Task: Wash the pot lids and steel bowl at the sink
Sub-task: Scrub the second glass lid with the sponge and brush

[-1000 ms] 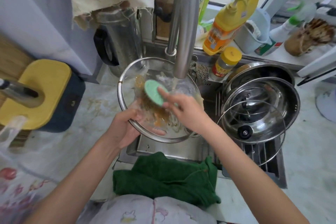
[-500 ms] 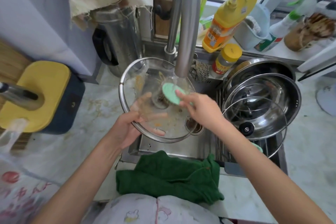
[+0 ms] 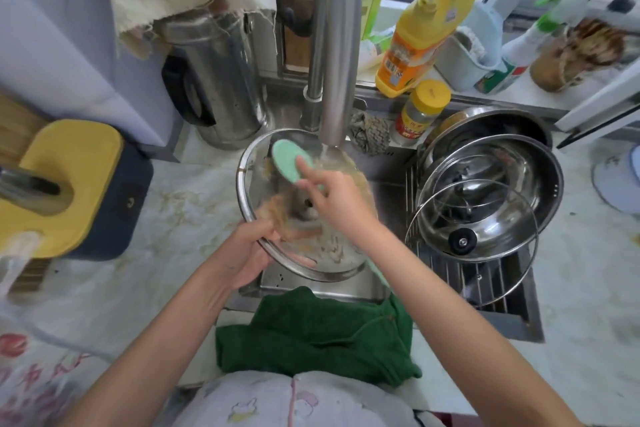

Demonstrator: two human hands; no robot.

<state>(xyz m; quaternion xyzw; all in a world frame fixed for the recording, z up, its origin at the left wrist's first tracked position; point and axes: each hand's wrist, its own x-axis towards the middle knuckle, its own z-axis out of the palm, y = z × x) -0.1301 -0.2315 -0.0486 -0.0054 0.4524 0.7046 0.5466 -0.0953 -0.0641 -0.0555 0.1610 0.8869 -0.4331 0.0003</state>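
Left hand is gripping the glass lid by its rim over the sink, water running onto it. Right hand is gripping a green scrubber against it. At the sink's right edge, a second lid is leaning on one steel bowl.

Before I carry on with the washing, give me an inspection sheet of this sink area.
Surface: pale marble counter, stained beside the steel sink.
Job's things: steel-rimmed glass pot lid under the running steel tap; second glass lid with black knob leaning on the round steel bowl in the wire rack.
Clutter: dark green towel at the sink front; yellow detergent bottle, steel kettle behind.
Grippers: left hand grips the lid's rim; right hand holds a green oval scrub brush against it.
Cables: nothing seen.
Surroundings: window sill behind.
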